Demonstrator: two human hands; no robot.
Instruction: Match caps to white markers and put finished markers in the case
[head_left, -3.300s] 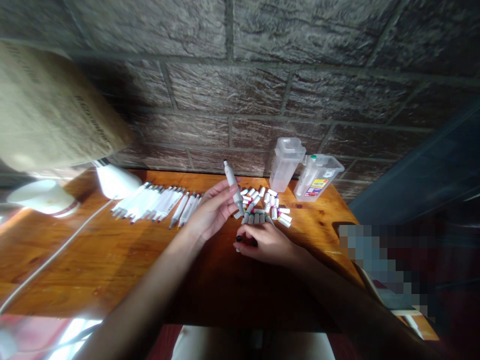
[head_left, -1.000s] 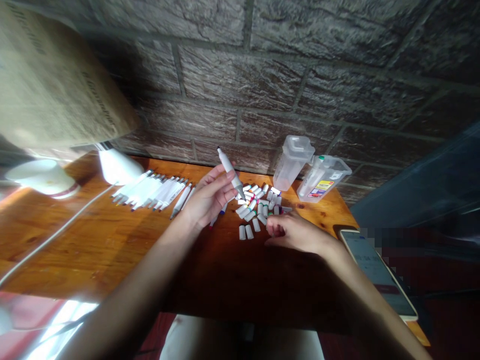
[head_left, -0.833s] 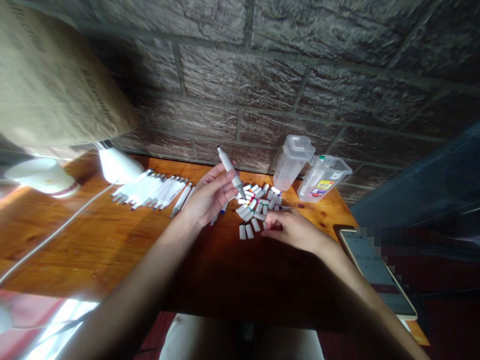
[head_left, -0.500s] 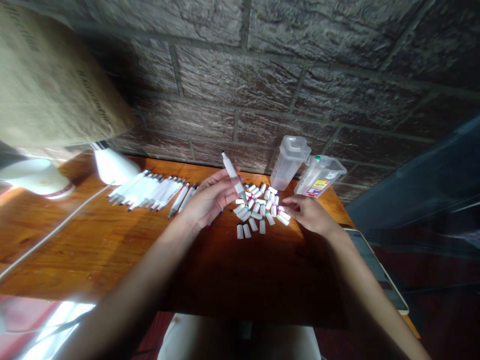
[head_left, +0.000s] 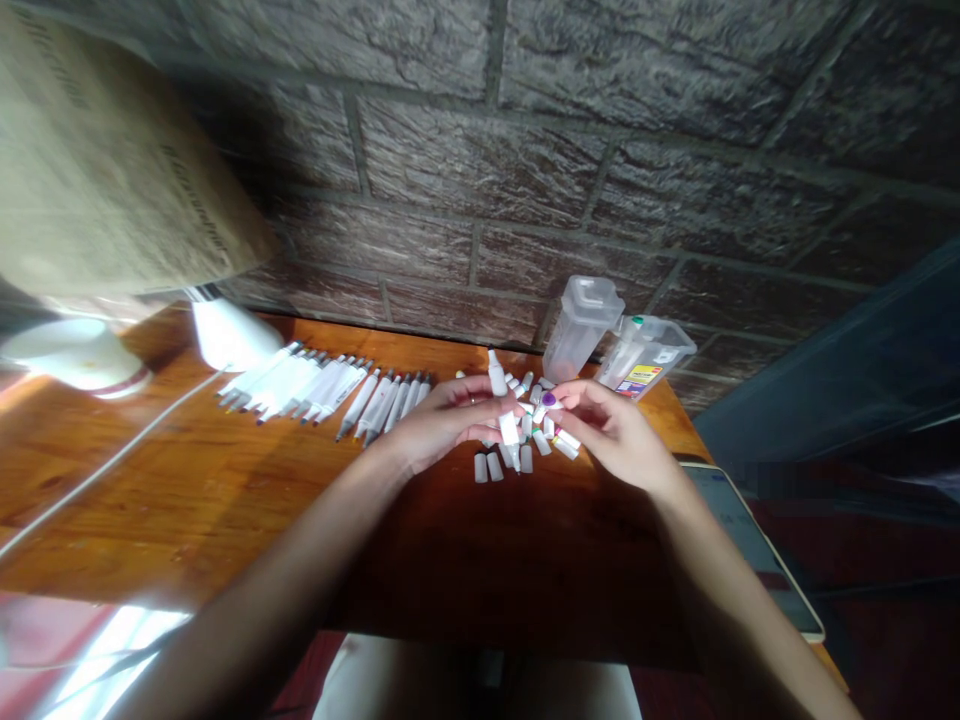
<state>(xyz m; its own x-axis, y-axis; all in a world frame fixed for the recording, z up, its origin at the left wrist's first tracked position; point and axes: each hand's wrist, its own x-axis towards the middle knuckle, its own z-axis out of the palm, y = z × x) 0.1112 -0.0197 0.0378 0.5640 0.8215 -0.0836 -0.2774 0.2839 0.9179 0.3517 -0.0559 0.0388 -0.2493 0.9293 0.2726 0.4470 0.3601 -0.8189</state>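
Note:
Pinched in my left hand [head_left: 450, 425] is a white marker [head_left: 504, 405], uncapped and held nearly upright with a dark tip at its top. My right hand [head_left: 611, 430] is closed on a marker cap [head_left: 549, 399] whose purple end faces me, a short way to the right of the marker. Beneath both hands lies a pile of loose white caps [head_left: 541, 442] with coloured bands, partly hidden by my fingers. Two caps [head_left: 487, 467] lie side by side in front of the pile.
A row of uncapped markers [head_left: 322, 385] lies to the left. Two clear plastic cases [head_left: 583, 325] stand behind the pile against the stone wall. A lamp [head_left: 229, 335] with a cord is at far left, a white cup [head_left: 82, 355] beside it, and a tablet [head_left: 750, 545] at the right edge.
My right hand has picked up the purple cap and moved left. My left hand has shifted right and lower with the marker, bringing the two closer and uncovering more of the marker row.

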